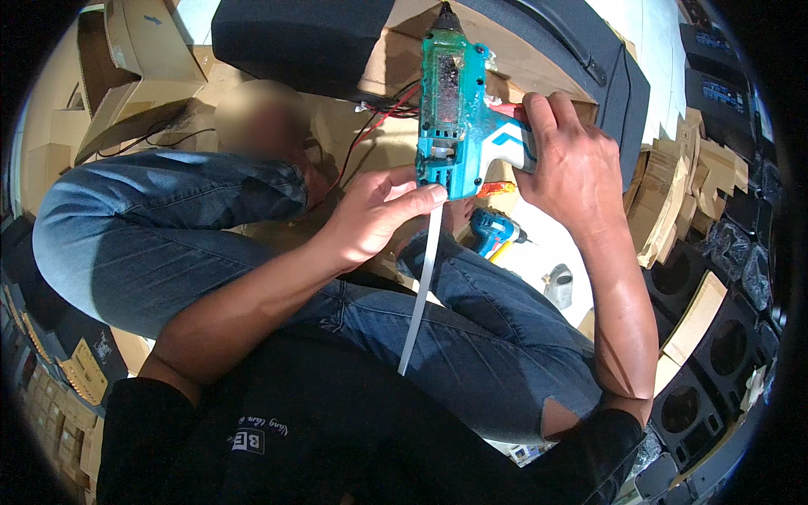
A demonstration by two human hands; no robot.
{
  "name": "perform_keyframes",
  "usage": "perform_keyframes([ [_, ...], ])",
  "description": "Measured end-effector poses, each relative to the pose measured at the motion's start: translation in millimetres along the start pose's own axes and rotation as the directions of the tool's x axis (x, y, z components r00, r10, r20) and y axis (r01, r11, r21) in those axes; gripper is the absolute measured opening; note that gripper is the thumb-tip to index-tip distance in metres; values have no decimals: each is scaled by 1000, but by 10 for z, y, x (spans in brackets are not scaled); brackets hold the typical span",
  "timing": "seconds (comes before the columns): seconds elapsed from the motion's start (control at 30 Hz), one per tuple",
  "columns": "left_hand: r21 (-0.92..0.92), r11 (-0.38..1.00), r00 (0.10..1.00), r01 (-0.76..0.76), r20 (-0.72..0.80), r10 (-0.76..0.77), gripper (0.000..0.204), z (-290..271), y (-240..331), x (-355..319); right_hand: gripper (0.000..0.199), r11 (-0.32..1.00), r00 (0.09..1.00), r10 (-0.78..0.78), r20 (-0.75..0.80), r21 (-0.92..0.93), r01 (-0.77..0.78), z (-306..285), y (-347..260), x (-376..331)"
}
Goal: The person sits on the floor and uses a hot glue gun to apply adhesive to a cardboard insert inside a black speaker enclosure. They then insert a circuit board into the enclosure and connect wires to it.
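Observation:
A teal hot glue gun (446, 118) is held up in front of me, its dark nozzle pointing away. My right hand (576, 160) is wrapped round its pale handle. At the rear end, my left hand (374, 215) grips the body, thumb on the near edge and the other fingers partly hidden behind it. A long white glue stick (422, 295) comes out of the back of the gun beside my left thumb and hangs down toward my lap.
Beyond the gun stands a black-covered cabinet (619, 80) with a brown inner surface. Red and black wires (370, 130) lie near it. Below the gun are a blue power drill (494, 229) and a grey object (558, 286). Cardboard (143, 76) lies left, black speaker panels (682, 408) right.

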State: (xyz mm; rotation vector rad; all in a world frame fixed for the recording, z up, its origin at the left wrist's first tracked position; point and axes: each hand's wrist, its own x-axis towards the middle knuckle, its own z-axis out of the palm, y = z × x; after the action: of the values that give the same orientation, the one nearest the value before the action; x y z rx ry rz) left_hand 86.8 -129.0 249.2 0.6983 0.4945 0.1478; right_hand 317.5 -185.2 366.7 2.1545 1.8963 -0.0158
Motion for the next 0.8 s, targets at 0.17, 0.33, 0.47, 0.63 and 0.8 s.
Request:
perform_keyframes([
  [0.17,-6,1000,1000,18,6,-18,31,14,8,0,64,1000,1000,9,17,-1,-9,-12,4,-26],
  [0.33,-28,999,1000,17,-3,-17,32,47,3,8,64,999,999,34,35,-11,-34,3,9,-54],
  [0.47,-40,999,1000,24,1,-24,31,63,5,13,64,999,999,36,38,-13,-36,-16,17,-68],
  [0.63,-27,998,998,59,6,-59,29,61,-14,28,65,999,998,38,40,-11,-38,-21,32,-91],
  [0.8,-44,998,999,50,4,-50,30,97,7,25,66,999,998,42,45,-13,-42,-9,41,-105],
])
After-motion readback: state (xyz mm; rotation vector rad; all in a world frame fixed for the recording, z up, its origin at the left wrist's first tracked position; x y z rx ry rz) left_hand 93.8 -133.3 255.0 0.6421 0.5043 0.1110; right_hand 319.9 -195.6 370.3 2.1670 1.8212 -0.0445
